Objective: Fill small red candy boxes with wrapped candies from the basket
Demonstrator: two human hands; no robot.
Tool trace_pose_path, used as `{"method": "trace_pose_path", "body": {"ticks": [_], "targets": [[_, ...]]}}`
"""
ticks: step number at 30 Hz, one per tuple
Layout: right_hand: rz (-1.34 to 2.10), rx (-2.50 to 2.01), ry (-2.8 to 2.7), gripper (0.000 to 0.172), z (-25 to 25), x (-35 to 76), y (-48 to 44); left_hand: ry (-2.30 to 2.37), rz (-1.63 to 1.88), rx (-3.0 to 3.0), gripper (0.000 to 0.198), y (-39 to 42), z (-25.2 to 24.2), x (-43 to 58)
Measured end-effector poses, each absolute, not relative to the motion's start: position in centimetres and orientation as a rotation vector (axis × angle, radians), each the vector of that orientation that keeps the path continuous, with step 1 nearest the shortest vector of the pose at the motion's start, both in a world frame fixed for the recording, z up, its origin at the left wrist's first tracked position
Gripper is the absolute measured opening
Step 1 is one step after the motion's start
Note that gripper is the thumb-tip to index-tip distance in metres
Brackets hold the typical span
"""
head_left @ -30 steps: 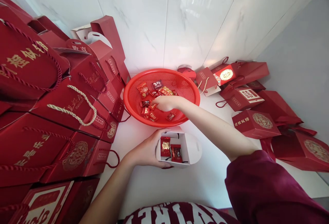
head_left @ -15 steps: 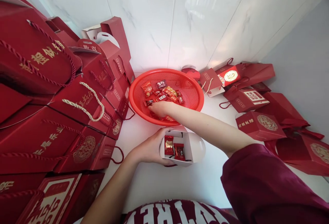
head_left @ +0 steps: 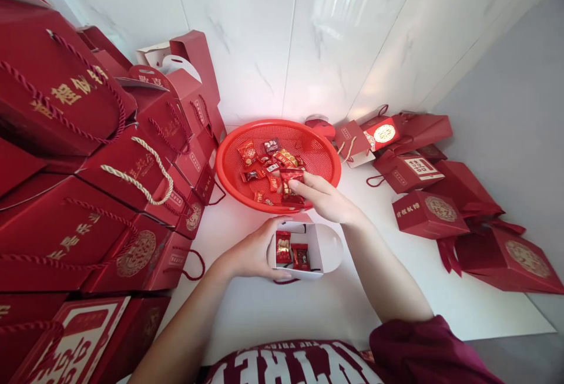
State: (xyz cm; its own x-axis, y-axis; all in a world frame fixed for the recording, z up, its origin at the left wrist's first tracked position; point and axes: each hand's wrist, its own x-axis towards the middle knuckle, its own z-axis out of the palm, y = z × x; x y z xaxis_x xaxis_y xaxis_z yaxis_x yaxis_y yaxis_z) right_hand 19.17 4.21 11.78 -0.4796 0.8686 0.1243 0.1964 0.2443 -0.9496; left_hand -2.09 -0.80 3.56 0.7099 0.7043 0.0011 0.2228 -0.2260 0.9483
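My left hand point(head_left: 255, 252) is closed around the left end of a small open gift box point(head_left: 319, 250), white inside, its flap folded out to the right. Two red-wrapped candies, one point(head_left: 283, 248) beside the other point(head_left: 301, 257), lie in the box. Above the front part of a red plastic basket point(head_left: 224, 167), my right hand point(head_left: 324, 196) pinches a red candy packet point(head_left: 291, 183) between thumb and fingers. Several wrapped candies point(head_left: 249, 174) lie in the basket below it. The packet partly covers some of them.
Red gift boxes with rope handles point(head_left: 132, 172) are stacked high along the left. More red boxes point(head_left: 429, 214) stand on the right of the white table point(head_left: 497, 313). A marbled tile wall point(head_left: 247, 37) rises behind the basket.
My right hand has come up out of the candies and moved right, now with a red candy packet in its fingers. My left hand still holds the box.
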Motion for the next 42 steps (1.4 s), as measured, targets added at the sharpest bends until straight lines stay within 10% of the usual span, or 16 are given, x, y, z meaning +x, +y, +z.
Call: {"method": "trace_pose_path", "body": {"ticks": [32,42], "targets": [[1.544,-0.928,-1.648,0.032,12.7,21.3,1.6,0.797,0.533,1.875,0.11,-0.6,2.7,-1.9],[0.373,-1.713,-1.848,0.025,8.9,21.5,5.8,0.83,0.468,1.841,0.11,-0.9,3.7,-1.9]]}}
